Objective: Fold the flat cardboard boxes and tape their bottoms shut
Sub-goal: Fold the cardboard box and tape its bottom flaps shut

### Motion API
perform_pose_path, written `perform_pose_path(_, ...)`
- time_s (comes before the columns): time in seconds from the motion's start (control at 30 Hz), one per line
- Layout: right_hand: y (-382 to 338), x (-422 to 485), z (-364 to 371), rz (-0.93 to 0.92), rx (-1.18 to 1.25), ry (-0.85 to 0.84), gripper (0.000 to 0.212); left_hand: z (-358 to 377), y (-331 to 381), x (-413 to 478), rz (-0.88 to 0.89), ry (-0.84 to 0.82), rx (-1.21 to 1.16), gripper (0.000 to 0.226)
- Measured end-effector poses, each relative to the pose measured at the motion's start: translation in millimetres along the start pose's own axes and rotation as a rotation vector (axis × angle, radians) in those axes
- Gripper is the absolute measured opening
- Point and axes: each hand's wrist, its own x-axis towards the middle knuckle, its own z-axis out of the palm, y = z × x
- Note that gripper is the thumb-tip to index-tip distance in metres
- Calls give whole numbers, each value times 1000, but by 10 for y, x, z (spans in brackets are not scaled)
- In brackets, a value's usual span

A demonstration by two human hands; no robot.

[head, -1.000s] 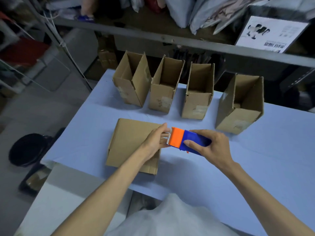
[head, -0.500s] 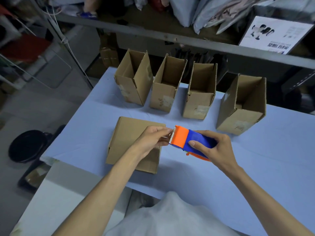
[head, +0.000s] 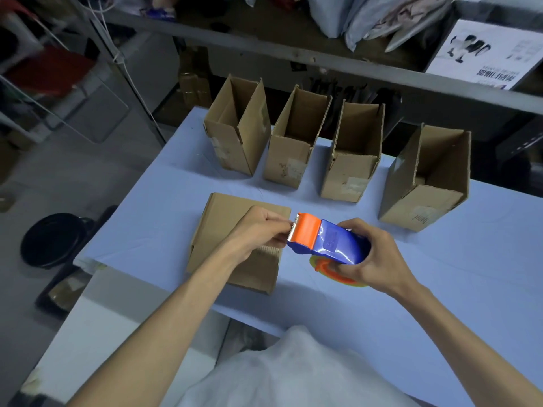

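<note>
A folded cardboard box (head: 226,227) lies bottom-up on the blue table (head: 440,289) in front of me. My right hand (head: 373,257) grips a blue and orange tape dispenser (head: 326,240) just right of the box, lifted and tilted, its orange roll showing underneath. My left hand (head: 258,230) hovers over the box's right part and pinches the tape end at the dispenser's toothed blade. Several upright open boxes stand in a row behind, from the left one (head: 238,133) to the right one (head: 426,180).
A metal shelf (head: 293,51) with bags and a white printed box (head: 484,57) runs behind the table. A black round bin (head: 50,239) sits on the floor at the left, beyond the table's left edge.
The right hand has lifted and tilted the dispenser, baring its orange roll. The left fingers have closed on the tape end at the blade.
</note>
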Motion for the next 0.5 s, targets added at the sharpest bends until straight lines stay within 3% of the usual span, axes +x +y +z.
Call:
perform_pose_path(0.23,-1,4,8,-36,16,35,59,-74,16,-4,-26,-53,-4,14)
perform_pose_path(0.5,75,69,-11,-133,-291,-91,59,-3,-33,50,-77,166,134,21)
